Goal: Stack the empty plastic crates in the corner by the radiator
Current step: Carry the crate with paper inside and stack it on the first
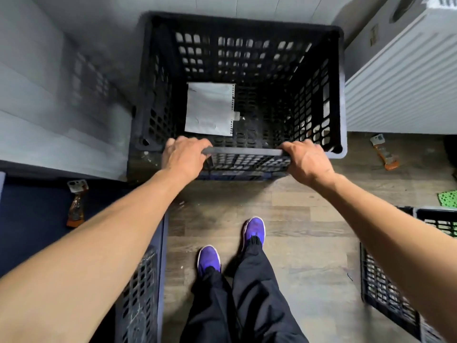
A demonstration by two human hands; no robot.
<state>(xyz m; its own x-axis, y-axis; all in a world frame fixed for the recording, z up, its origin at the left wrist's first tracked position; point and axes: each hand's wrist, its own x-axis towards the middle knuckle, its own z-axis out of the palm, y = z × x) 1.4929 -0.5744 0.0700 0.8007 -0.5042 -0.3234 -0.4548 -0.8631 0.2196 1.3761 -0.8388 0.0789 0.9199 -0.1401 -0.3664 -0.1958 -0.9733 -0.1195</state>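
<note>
A black perforated plastic crate (331, 95) stands in the corner, between the grey wall on the left and the white radiator (400, 90) on the right. My left hand (184, 157) and my right hand (308, 162) both grip its near rim, a little apart from each other. A white sheet of paper (209, 108) lies on the crate's bottom. Under the crate's near wall a dark blue edge shows, perhaps another crate beneath. Further crates stand close by: one at my lower left (146, 288) and one at the right edge (385, 293).
Wood-look floor (284, 214) lies under my purple shoes (209, 258). An orange-handled scraper (385, 152) lies on the floor by the radiator, and a second one (75, 204) lies on a dark blue surface at the left. A green mesh item (447, 199) sits at the right edge.
</note>
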